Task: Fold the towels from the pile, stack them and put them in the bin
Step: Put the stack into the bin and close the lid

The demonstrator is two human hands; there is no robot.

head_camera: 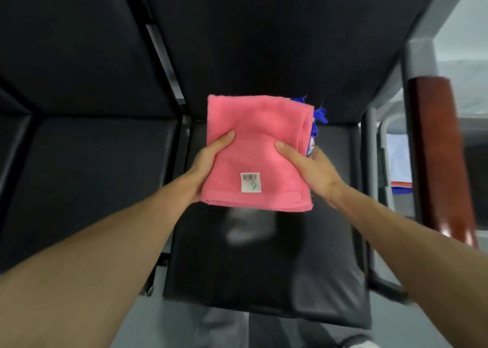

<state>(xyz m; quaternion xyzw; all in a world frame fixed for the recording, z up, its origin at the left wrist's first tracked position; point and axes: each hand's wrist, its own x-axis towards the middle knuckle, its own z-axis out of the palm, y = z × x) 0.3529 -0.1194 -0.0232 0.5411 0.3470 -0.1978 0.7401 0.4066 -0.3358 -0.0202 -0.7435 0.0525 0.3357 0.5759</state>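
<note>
A folded pink towel (257, 136) with a white barcode label (250, 182) is held up in the air above a black padded seat (264, 268). My left hand (208, 162) grips its left edge, thumb on top. My right hand (309, 165) grips its right side, thumb on top and fingers underneath. A blue towel (318, 116) peeks out from under the pink one at its right edge, so the pink towel tops a small stack. No bin is in view.
Black padded seats (92, 176) and backrests (264, 36) form a row of chairs. A brown wooden armrest (441, 157) on a grey metal frame (420, 57) stands at the right. Grey floor lies below, and something white and blue (400, 162) sits beyond the frame.
</note>
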